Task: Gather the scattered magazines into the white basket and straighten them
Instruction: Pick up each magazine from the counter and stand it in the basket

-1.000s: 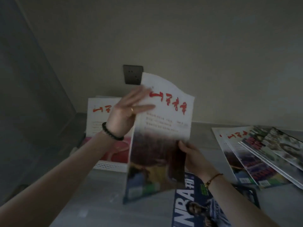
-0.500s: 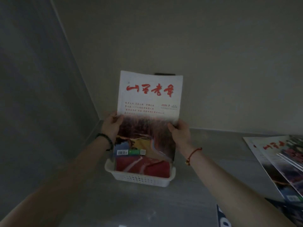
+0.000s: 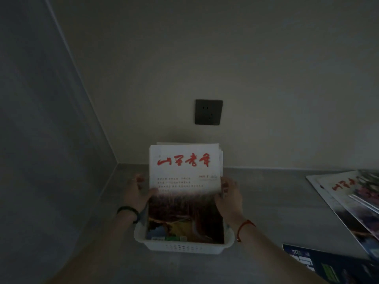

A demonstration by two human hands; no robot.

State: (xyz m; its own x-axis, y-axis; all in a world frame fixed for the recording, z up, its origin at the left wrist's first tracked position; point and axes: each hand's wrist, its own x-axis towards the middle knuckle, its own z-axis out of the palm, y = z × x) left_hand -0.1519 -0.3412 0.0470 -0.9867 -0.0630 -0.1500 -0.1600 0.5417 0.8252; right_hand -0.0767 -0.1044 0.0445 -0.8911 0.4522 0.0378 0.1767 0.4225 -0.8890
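The left hand point(image 3: 137, 194) is gripping the left edge of the front magazine point(image 3: 185, 193), thumb on the cover, and the right hand point(image 3: 230, 194) is gripping its right edge the same way. The magazine is standing upright in the white basket point(image 3: 183, 245), its bottom edge down inside the basket and its white top with red characters leaning toward the wall. More magazines are standing just behind it, only their top edges showing. The left wrist is wearing a dark bead bracelet point(image 3: 128, 211); the right wrist is wearing a red string point(image 3: 244, 227). The basket is sitting on the grey counter point(image 3: 287, 201) near the corner, under a dark socket point(image 3: 208, 112) on the wall. Well apart to the right, a fanned pile point(image 3: 348, 197) of magazines is lying flat, and a dark blue one point(image 3: 328, 265) is lying nearer the camera.
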